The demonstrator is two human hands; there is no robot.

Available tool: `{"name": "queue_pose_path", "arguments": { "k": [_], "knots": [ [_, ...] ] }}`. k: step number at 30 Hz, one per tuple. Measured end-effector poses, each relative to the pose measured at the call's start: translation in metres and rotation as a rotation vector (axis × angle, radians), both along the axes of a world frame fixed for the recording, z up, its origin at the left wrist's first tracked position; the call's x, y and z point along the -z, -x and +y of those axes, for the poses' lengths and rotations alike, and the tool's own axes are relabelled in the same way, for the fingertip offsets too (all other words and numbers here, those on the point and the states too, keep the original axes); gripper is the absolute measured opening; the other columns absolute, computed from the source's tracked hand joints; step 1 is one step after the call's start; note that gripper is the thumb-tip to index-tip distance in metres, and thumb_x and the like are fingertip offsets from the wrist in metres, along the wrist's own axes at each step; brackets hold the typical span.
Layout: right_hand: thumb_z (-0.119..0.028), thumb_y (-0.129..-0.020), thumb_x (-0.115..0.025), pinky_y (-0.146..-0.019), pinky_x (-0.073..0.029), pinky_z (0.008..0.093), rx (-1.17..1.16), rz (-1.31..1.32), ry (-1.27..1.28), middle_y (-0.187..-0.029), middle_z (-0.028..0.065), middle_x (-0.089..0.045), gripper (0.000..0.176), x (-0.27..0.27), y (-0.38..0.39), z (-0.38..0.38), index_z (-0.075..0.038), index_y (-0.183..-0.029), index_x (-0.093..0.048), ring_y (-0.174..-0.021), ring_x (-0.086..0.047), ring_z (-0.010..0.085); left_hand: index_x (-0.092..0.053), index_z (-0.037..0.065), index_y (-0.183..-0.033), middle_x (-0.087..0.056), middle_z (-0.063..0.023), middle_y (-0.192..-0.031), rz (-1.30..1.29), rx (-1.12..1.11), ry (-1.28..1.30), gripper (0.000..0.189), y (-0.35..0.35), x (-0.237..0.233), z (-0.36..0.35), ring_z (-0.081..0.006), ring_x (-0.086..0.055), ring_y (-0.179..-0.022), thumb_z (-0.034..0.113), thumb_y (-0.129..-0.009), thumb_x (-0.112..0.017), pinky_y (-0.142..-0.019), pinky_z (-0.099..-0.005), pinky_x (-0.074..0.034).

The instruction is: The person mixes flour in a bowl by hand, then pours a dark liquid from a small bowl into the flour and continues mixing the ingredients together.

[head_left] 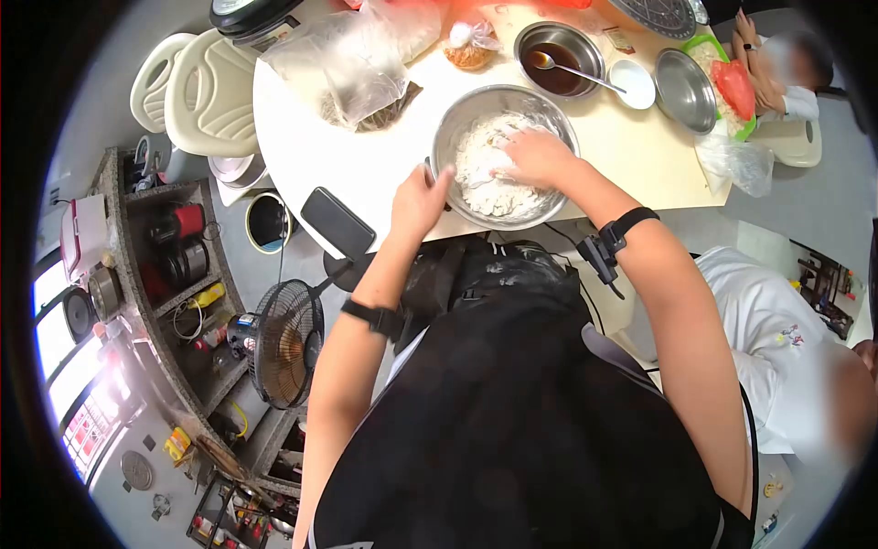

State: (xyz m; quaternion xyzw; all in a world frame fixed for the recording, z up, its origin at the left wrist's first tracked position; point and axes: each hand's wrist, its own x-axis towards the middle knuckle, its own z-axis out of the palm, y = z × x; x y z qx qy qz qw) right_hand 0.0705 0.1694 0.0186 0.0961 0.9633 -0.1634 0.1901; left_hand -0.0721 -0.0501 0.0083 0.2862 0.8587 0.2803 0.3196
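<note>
A metal mixing bowl (441, 137) stands near the table's front edge, holding a pale, crumbly flour dough (494, 194). My left hand (421, 201) grips the bowl's left rim, thumb on the inner side and the fingers mostly hidden outside. Inside the bowl, my right hand (540, 157) presses into the dough with bent fingers, their tips dusted white and partly buried. Behind the bowl sits a smaller steel bowl (523, 46) of dark brown liquid, with a spoon (585, 75) resting across it. Beside that is a small white bowl (631, 84).
A phone (338, 223) lies at the table's left front edge. Plastic bags (366, 46) and a knotted bag of brown crumbs (469, 50) are behind. An empty steel bowl (684, 91) stands right. A fan (286, 343) is at lower left; two people in white sit on the right.
</note>
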Motion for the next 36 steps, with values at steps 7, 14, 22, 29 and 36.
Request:
{"name": "queue_pose_path", "arguments": {
  "k": [7, 14, 22, 29, 36],
  "knots": [
    [-0.059, -0.104, -0.045, -0.100, -0.052, 0.0484, 0.284, -0.237, -0.014, -0.121, 0.0215, -0.072, 0.064, -0.007, -0.002, -0.011, -0.004, -0.116, -0.076, -0.115, -0.068, 0.0391, -0.064, -0.007, -0.105, -0.068, -0.0344, -0.097, 0.104, -0.129, -0.210, 0.041, -0.003, 0.016, 0.032, -0.0533, -0.065, -0.095, 0.034, -0.103, -0.057, -0.083, -0.0531, -0.050],
    [-0.055, -0.107, -0.037, -0.103, -0.050, 0.0506, 0.712, -0.144, 0.184, -0.126, 0.0260, -0.070, 0.068, 0.037, -0.014, -0.007, 0.001, -0.116, -0.073, -0.120, -0.065, 0.0444, -0.062, -0.007, -0.102, -0.070, -0.0298, -0.087, -0.066, -0.105, -0.227, 0.035, -0.015, 0.046, 0.017, -0.0448, -0.072, -0.078, 0.026, -0.104, -0.054, -0.070, -0.0494, -0.057],
    [-0.039, -0.101, -0.051, -0.093, -0.052, 0.0489, 0.760, 0.027, 0.531, -0.113, 0.0270, -0.071, 0.045, 0.027, -0.014, 0.002, -0.001, -0.107, -0.073, -0.107, -0.067, 0.0437, -0.062, -0.009, -0.119, -0.074, -0.0208, -0.095, -0.800, -0.144, -0.064, 0.037, -0.019, 0.009, 0.014, -0.0283, -0.077, -0.074, 0.022, -0.104, -0.049, -0.063, -0.0377, -0.068],
    [-0.031, -0.095, -0.059, -0.089, -0.053, 0.0508, 0.410, 0.059, 0.341, -0.104, 0.0248, -0.072, 0.034, -0.001, -0.015, -0.028, 0.000, -0.102, -0.071, -0.100, -0.068, 0.0429, -0.065, -0.007, -0.115, -0.075, -0.0186, -0.094, -0.840, -0.170, -0.111, 0.035, -0.019, 0.010, 0.014, -0.0259, -0.076, -0.071, 0.021, -0.102, -0.050, -0.062, -0.0357, -0.067],
    [-0.025, -0.087, -0.062, -0.092, -0.052, 0.0520, 0.422, 0.327, -0.090, -0.121, 0.0193, -0.068, 0.035, 0.014, -0.038, -0.081, -0.005, -0.115, -0.068, -0.120, -0.059, 0.0398, -0.070, -0.008, -0.097, -0.072, -0.0137, -0.077, -0.680, -0.236, -0.298, 0.031, -0.031, 0.021, 0.019, -0.0233, -0.072, -0.066, 0.019, -0.097, -0.056, -0.057, -0.0367, -0.059]
  ]
}}
